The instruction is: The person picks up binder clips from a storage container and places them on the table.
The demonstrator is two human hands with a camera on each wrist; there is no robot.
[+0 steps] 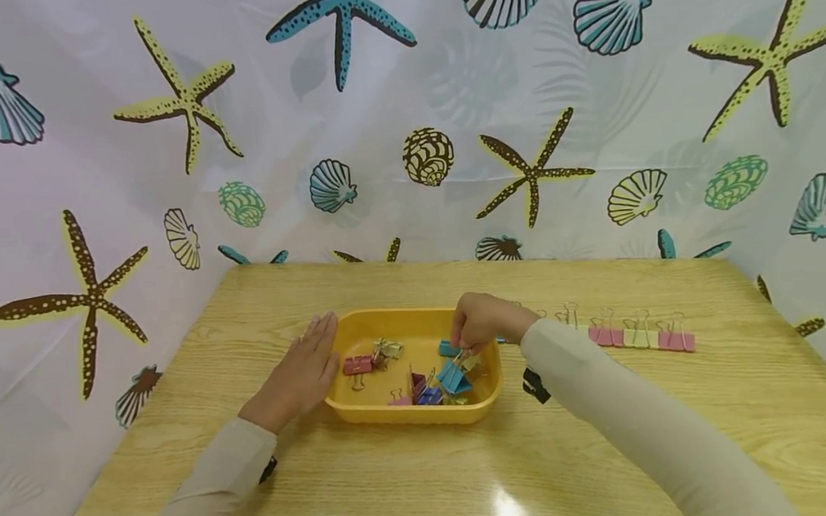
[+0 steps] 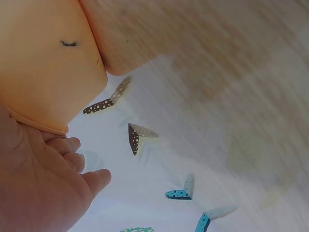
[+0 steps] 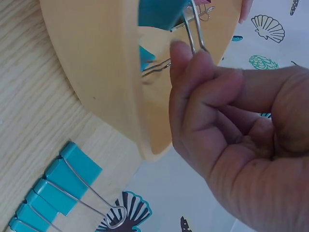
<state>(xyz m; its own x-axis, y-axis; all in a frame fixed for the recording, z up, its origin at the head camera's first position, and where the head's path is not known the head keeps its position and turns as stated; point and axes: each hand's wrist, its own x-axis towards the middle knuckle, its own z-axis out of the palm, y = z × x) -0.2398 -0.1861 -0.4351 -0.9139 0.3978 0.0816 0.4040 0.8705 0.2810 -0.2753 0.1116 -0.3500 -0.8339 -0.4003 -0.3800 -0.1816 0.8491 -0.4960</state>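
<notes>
A yellow plastic tray [image 1: 412, 412] on the table holds several loose binder clips in pink, blue, turquoise and pale yellow. My right hand [image 1: 488, 317] reaches into its right end. Thumb and fingertips pinch the wire handle of a turquoise binder clip [image 3: 161, 12], whose body hangs below the fingers over other clips. My left hand [image 1: 301, 374] rests against the tray's left end, fingers straight along the rim. In the left wrist view, the same hand [image 2: 43, 179] touches the tray's edge. A pink binder clip [image 1: 358, 365] lies inside, near the left hand.
Right of the tray, binder clips stand in a row, partly hidden by my right forearm; a pink clip [image 1: 677, 341] ends it. Turquoise clips [image 3: 72, 174] from this row show beside the tray in the right wrist view. A patterned curtain [image 1: 387, 129] surrounds the wooden table [image 1: 374, 491].
</notes>
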